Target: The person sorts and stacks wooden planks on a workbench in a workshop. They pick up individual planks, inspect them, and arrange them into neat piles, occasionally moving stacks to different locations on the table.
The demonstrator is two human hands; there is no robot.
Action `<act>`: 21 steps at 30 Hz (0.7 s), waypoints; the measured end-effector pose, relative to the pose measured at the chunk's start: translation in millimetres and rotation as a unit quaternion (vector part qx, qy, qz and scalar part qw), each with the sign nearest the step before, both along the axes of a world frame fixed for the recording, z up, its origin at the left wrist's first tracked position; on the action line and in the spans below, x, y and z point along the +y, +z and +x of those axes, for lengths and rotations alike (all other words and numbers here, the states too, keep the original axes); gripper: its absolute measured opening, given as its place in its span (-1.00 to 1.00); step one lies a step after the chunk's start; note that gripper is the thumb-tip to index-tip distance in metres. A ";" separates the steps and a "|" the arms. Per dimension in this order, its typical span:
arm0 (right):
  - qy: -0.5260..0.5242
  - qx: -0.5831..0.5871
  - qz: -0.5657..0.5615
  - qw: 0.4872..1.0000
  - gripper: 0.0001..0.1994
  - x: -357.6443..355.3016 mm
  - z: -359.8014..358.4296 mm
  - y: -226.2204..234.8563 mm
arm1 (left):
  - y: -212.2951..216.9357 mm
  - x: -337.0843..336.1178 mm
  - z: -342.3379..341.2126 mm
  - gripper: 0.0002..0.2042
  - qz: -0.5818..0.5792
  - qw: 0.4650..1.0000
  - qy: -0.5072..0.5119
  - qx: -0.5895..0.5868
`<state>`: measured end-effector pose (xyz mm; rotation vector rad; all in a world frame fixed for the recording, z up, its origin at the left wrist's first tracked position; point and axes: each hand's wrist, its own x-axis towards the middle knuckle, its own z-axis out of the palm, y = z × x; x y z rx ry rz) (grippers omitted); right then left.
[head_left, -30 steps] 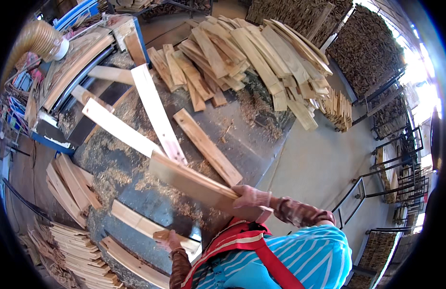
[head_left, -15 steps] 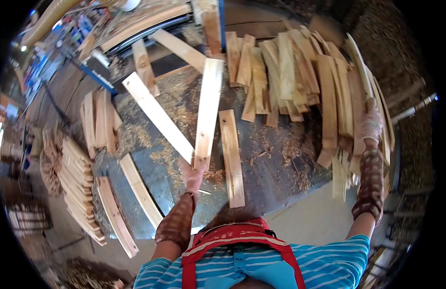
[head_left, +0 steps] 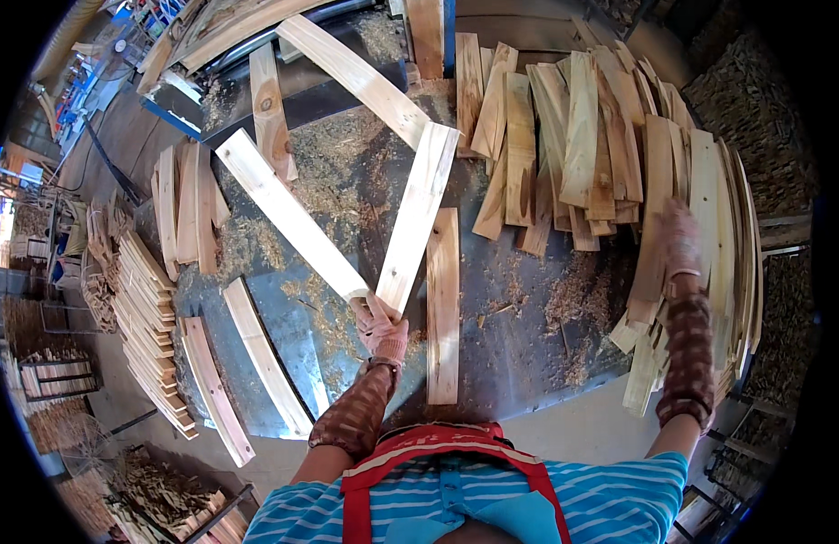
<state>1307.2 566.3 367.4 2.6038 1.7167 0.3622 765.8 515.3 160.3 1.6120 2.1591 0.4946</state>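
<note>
My gloved left hand (head_left: 380,328) is closed on the near end of a pale wooden board (head_left: 419,213), which slants up and to the right. A second pale board (head_left: 292,213) slants up to the left, its near end against the same hand; whether the fingers grip it too, I cannot tell. Just right of these lies another board (head_left: 444,308). My gloved right hand (head_left: 682,238), smeared by motion, is over the right-hand pile beside a long pale board (head_left: 703,199). Its fingers do not show clearly.
The dark metal table (head_left: 528,363) is strewn with shavings. Piled boards (head_left: 578,136) cover its far right; stacked boards (head_left: 147,335) line the left. A machine bed (head_left: 320,113) stands at the far side, with a board (head_left: 351,77) reaching from it.
The pale board that was in my right hand now lies on the right-hand pile, and that hand has moved left off it. My left hand stays at the boards' near ends.
</note>
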 end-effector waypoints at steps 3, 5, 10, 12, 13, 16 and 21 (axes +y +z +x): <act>0.134 0.152 -0.066 0.977 -0.66 45.7 -77.3 -60.2 | -6.4 -2.9 -2.4 -0.23 0.017 1.000 0.018 0.002; 0.248 0.204 -0.035 0.946 -0.60 84.6 -141.1 -93.6 | -17.3 -8.1 -17.5 -0.31 0.018 0.998 0.055 0.018; 0.159 0.680 0.099 0.709 -0.43 190.9 -249.6 -145.6 | 31.8 -32.6 -80.4 -0.34 0.086 0.996 -0.027 -0.003; 0.158 0.616 0.146 0.758 -0.37 229.3 -278.6 -148.7 | 58.1 -54.1 -109.5 -0.26 0.048 0.997 0.001 -0.055; 0.182 0.614 0.113 0.759 -0.40 237.9 -305.9 -134.2 | 57.0 -74.6 -129.9 -0.18 0.051 0.990 0.048 -0.127; 0.146 0.679 0.102 0.712 -0.46 252.1 -343.9 -120.7 | 46.6 -114.9 -170.6 -0.05 0.124 0.956 0.169 -0.206; 0.039 0.787 -0.013 0.616 -0.82 220.0 -365.2 -126.6 | 68.1 -61.0 -283.5 -0.09 0.195 0.949 0.233 -0.083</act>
